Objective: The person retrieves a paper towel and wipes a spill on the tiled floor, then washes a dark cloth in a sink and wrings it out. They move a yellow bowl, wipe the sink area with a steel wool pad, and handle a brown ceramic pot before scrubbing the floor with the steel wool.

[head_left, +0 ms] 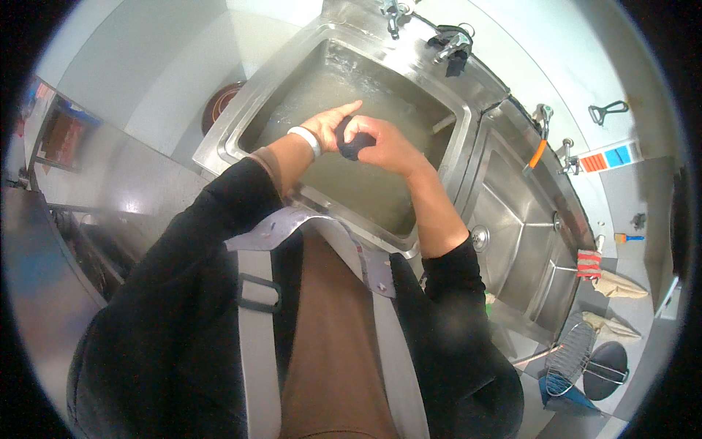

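Observation:
Over a stainless steel sink basin filled with cloudy water, both my hands meet around a dark, rounded pad or scrubber. My right hand grips it between curled fingers and thumb. The pad lies against the palm side of my left hand, whose fingers are extended and apart; a white band circles that wrist. What the pad is made of cannot be told.
Taps line the sink's back edge, one with a black cloth draped on it. A second steel basin with a drain adjoins on the right. A peeler, a brush and wire racks are at the right wall.

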